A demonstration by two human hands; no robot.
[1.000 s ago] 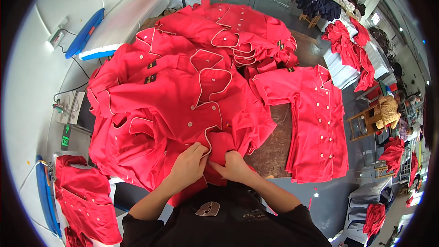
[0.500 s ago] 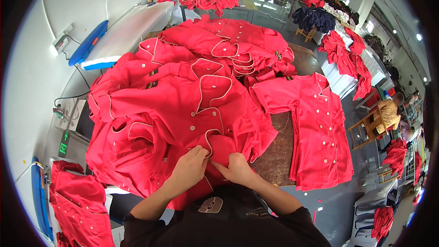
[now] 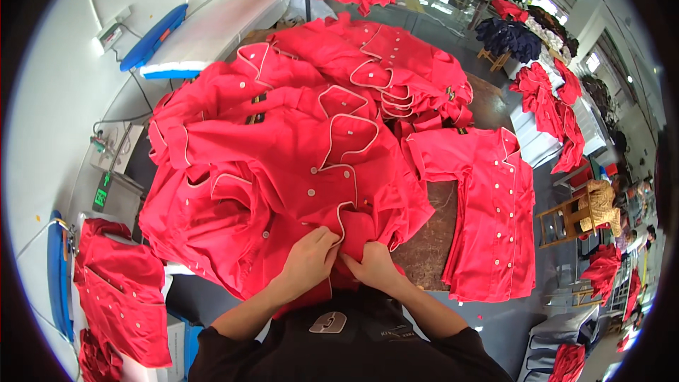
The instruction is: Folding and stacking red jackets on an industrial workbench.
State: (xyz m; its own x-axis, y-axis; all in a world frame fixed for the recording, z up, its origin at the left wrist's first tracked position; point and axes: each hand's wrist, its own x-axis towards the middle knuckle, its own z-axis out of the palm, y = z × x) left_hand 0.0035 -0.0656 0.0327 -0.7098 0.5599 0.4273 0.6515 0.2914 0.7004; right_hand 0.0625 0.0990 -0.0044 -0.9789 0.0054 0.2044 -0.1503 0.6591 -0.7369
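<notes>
A red double-breasted jacket (image 3: 290, 163) with white piping and pale buttons lies on top of a heap of similar garments in front of me. My left hand (image 3: 309, 263) is closed, its fingertips pinching the piped front edge near the bottom. Close beside it, my right hand (image 3: 375, 266) has its thumb and fingers closed on the same cloth, just right of the piping. The fingertips are partly hidden in the fabric. To the right of the heap, a buttoned red jacket (image 3: 488, 219) lies flat with its short sleeve toward the heap.
The brown tabletop (image 3: 440, 230) shows between heap and flat jacket. A padded ironing board (image 3: 212, 39) stands at the far left, and red garments (image 3: 120, 290) hang at the near left. More red clothes (image 3: 541, 99) lie on white stacks at right. A seated person (image 3: 601, 205) is farther right.
The whole view has shifted and tilted slightly. Both hands keep their hold on the jacket's edge, with little visible movement against the cloth.
</notes>
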